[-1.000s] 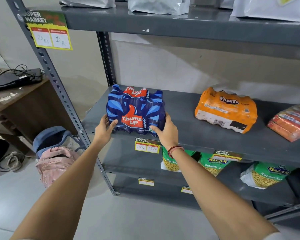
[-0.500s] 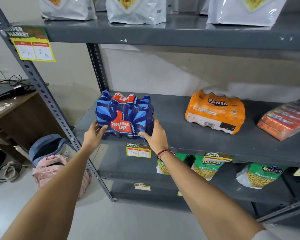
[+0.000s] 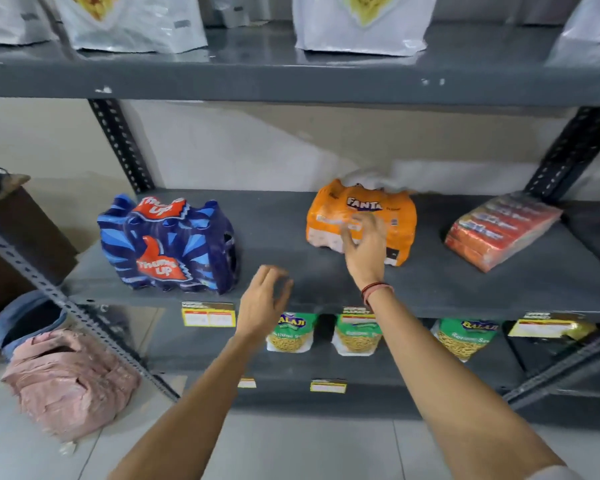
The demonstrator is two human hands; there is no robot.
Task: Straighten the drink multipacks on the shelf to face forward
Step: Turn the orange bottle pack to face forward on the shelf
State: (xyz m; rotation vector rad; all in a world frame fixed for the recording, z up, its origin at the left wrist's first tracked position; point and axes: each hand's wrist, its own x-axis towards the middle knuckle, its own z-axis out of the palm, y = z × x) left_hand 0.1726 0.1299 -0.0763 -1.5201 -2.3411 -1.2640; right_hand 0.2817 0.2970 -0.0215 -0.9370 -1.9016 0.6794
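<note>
The Thums Up multipack (image 3: pixel 168 245) stands on the left of the grey middle shelf (image 3: pixel 465 292), near its front edge, with neither of our hands on it. The orange Fanta multipack (image 3: pixel 392 216) lies further back at the centre, turned at a slant. Our right hand (image 3: pixel 362 249) reaches up in front of it, arm stretched, fingers spread and slightly curled; motion blur hides whether they touch the wrap. Our left hand (image 3: pixel 262 303) hovers at the shelf's front edge between the two packs, fingers loosely apart, holding nothing.
</note>
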